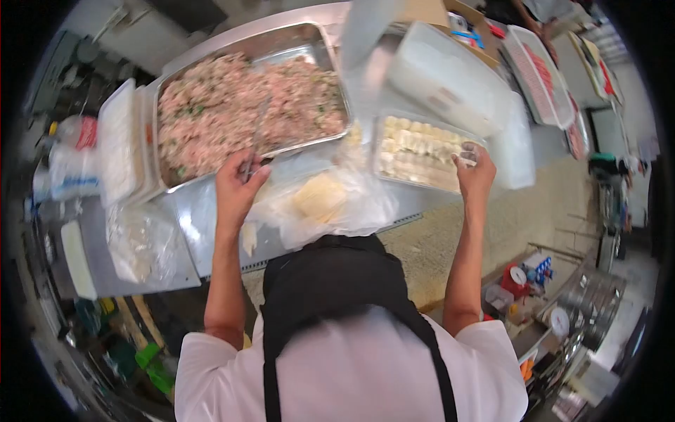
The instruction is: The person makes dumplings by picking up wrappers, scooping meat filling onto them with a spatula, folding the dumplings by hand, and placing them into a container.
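My left hand is closed at the near edge of a metal tray filled with pink minced meat flecked with green. It grips a thin stick-like tool whose far end reaches over the meat; blur hides its exact kind. My right hand pinches a small pale dumpling over the right end of a clear plastic tray. Several rows of pale dumplings fill the far part of that tray. Between my hands, a stack of yellowish dough wrappers lies on an open plastic bag.
Translucent plastic boxes stand behind the dumpling tray. White lidded containers and a clear bag are on the left. A pink-and-white basket sits far right. The steel table's front edge runs before my apron.
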A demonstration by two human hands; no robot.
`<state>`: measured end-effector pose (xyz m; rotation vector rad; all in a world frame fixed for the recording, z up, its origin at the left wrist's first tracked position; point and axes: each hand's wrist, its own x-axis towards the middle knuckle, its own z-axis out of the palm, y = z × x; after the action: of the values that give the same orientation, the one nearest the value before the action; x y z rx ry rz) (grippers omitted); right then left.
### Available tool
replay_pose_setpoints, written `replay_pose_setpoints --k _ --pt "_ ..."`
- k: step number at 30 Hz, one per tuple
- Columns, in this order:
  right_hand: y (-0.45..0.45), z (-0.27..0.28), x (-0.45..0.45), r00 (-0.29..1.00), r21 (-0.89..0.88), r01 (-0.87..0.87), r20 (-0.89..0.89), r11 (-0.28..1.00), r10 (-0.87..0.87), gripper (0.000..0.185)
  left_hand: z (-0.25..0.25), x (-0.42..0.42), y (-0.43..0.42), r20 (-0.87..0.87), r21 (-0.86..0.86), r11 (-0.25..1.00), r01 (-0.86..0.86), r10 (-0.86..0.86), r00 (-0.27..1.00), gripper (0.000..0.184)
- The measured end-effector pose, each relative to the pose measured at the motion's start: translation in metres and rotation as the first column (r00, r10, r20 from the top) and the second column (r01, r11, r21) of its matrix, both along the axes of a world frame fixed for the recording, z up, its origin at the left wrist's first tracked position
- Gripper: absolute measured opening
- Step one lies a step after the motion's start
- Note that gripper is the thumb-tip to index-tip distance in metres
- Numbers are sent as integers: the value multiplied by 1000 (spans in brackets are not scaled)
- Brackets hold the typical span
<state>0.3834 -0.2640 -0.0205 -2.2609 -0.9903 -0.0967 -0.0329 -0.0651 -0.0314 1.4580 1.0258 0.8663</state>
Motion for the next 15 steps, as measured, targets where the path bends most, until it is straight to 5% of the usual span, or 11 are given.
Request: replay_pose_setpoints --k 2,5,7,9,11,15 --pt "16 -11 -47 940 103 -298 -139 949 311 21 5 -2 0 -22 49 998 -32 33 999 25" --pt "40 -4 -140 603 179 -660 -454 730 656 18 9 -7 -1 -77 -49 998 -47 44 996 27" --pt "51 -31 -177 504 106 -832 -268 545 821 21 9 -10 0 -131 -34 999 -19 14 991 26" --pt "57 -46 -200 506 113 -836 -220 537 834 22 16 -9 -3 -125 -5 999 -39 38 991 26" --pt "68 -55 -205 478 -107 -878 -240 467 845 22 21 -14 -4 -117 24 998 -52 55 992 26" --pt "74 -63 -197 471 12 -870 -274 493 839 16 28 -28 10 -256 71 997 -12 30 966 23"
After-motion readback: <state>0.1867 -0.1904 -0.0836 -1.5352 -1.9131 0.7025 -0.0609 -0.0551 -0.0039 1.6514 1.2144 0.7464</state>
